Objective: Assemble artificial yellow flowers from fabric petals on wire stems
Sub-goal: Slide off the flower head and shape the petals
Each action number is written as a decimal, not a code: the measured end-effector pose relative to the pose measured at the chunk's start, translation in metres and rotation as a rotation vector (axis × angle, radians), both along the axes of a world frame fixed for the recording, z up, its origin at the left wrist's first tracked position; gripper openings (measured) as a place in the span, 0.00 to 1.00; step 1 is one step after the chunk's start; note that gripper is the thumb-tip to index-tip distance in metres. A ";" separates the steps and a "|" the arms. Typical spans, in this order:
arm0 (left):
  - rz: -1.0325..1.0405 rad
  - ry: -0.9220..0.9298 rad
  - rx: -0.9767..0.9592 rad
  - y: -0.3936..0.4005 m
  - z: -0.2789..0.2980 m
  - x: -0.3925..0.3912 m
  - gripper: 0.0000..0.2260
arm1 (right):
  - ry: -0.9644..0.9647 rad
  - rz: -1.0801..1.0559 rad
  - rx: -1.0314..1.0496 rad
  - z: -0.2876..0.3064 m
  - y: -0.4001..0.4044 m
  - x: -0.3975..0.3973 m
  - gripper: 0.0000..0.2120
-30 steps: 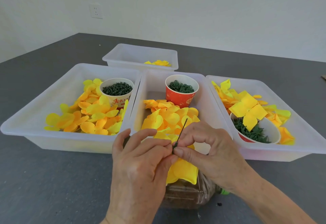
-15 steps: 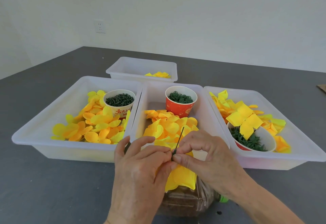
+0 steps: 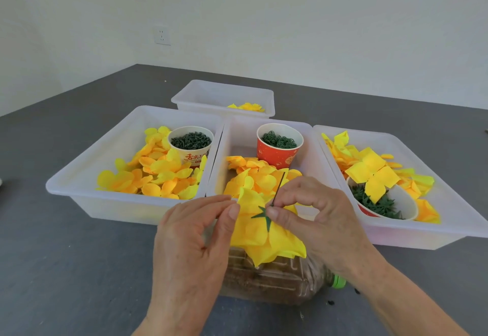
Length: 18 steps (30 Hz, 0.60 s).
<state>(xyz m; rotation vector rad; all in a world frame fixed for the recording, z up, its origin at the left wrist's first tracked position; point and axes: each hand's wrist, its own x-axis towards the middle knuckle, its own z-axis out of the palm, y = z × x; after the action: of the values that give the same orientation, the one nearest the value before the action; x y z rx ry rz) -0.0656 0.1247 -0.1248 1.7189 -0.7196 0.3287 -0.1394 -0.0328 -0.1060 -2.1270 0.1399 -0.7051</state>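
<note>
1. Nearest the viewer, a bottle (image 3: 274,280) is seen lying on the table (image 3: 66,269), just under the hands; loose dark specks lie beside its green cap (image 3: 338,281).
2. The flower (image 3: 264,232) is held above the bottle. The wire (image 3: 278,187) is pinched between thumb and forefinger of the right hand (image 3: 314,214), just above the green calyx (image 3: 264,216). A petal edge is pinched by the fingertips of the left hand (image 3: 192,245).
3. Risk: the wire is thin and gripped on a short length only; a slackened pinch would probably let petals and calyx slide off the stem.
4. Risk: a hard pull by the left hand could tear the fabric or turn the petal layers out of line.
5. Risk: the wire tip points toward the middle tray (image 3: 219,156); a forward thrust may snag the loose petals there.
6. Room: the three tray rims stand just beyond the hands, and the red cup (image 3: 278,154) sits farther back, so forward travel is judged short. Bare table is seen to the left and right of the forearms.
7. The far tray (image 3: 184,97), well behind, holds a few yellow pieces.
</note>
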 end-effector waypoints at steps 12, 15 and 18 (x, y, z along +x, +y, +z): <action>-0.017 0.199 -0.075 0.004 0.002 0.005 0.06 | -0.025 0.048 0.094 0.013 -0.003 0.003 0.05; -0.012 0.224 -0.090 0.004 0.003 0.005 0.07 | -0.029 0.050 0.111 0.015 -0.004 0.005 0.05; -0.005 0.232 -0.085 0.005 0.004 0.006 0.06 | -0.038 0.045 0.128 0.017 -0.005 0.006 0.04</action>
<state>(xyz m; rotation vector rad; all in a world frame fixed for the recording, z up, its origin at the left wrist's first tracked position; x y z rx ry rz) -0.0598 0.1296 -0.1205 1.6414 -0.5330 0.1503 -0.1336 -0.0378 -0.0890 -1.9879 0.1125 -0.6918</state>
